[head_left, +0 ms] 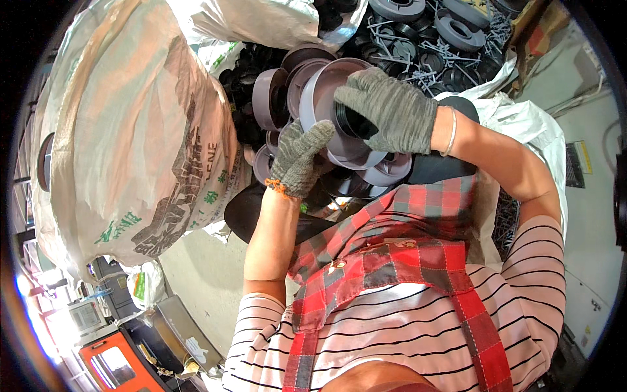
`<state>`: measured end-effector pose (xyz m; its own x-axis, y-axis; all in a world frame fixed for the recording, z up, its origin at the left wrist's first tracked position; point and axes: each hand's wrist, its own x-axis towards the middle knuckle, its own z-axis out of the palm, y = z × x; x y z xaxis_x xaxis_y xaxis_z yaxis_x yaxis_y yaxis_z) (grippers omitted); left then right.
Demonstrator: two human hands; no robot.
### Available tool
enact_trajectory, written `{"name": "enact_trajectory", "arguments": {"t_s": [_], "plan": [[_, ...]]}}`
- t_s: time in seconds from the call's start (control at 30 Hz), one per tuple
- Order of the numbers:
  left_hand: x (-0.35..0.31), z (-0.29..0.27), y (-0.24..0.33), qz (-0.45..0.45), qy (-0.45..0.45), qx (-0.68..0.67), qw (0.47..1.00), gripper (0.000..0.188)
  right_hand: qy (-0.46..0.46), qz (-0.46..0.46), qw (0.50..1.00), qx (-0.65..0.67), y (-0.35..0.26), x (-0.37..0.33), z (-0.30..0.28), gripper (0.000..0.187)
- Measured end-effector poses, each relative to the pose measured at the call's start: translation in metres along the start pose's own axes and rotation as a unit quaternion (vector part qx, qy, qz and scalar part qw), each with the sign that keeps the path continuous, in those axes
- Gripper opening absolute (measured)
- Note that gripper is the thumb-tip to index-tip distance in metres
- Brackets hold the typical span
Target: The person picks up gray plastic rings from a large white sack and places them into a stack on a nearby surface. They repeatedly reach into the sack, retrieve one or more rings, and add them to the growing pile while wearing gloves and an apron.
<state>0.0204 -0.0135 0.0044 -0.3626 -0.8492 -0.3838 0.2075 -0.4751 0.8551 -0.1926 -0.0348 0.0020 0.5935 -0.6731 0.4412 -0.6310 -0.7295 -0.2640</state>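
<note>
Gripping a black ribbed piece (pixel 351 123) in the gloved right hand (pixel 393 110), over a grey plastic ring (pixel 319 97) — left hand (pixel 300 160) touching the ring, its grip unclear.

The gloves (pixel 398 110) are knitted cloth, matt and rough; the grey cup (pixel 317 98) looks like smooth plastic with a soft sheen. The sack (pixel 144 144) seems woven plastic, creased and faintly glossy. Apron (pixel 418 261) and shirt (pixel 392 326) are matt cloth; the bracelet (pixel 451 130) looks like smooth, shiny metal.
</note>
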Motion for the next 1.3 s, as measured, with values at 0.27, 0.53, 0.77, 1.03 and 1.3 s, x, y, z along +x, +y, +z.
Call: {"name": "enact_trajectory", "arguments": {"t_s": [0.27, 0.53, 0.77, 1.03, 1.3], "plan": [[0.014, 0.006, -0.034, 0.273, -0.020, 0.401, 0.874, 0.075, 0.076, 0.255, 0.505, 0.821, 0.021, -0.003, 0.030, 0.063], [0.024, -0.013, -0.029, 0.332, -0.050, 0.484, 0.808, 0.086, 0.004, 0.293, 0.422, 0.858, 0.029, 0.002, 0.027, 0.058], [0.027, 0.020, -0.021, 0.270, -0.001, 0.336, 0.902, 0.094, 0.056, 0.279, 0.783, 0.552, 0.047, 0.017, 0.041, 0.071], [0.099, -0.037, 0.038, 0.401, 0.088, 0.735, 0.539, 0.079, 0.030, 0.309, 0.948, 0.069, 0.168, 0.067, 0.059, 0.042], [0.142, -0.053, 0.037, 0.310, 0.076, 0.743, 0.588, 0.072, -0.020, 0.350, 0.917, -0.190, 0.291, 0.067, 0.083, 0.064]]}}
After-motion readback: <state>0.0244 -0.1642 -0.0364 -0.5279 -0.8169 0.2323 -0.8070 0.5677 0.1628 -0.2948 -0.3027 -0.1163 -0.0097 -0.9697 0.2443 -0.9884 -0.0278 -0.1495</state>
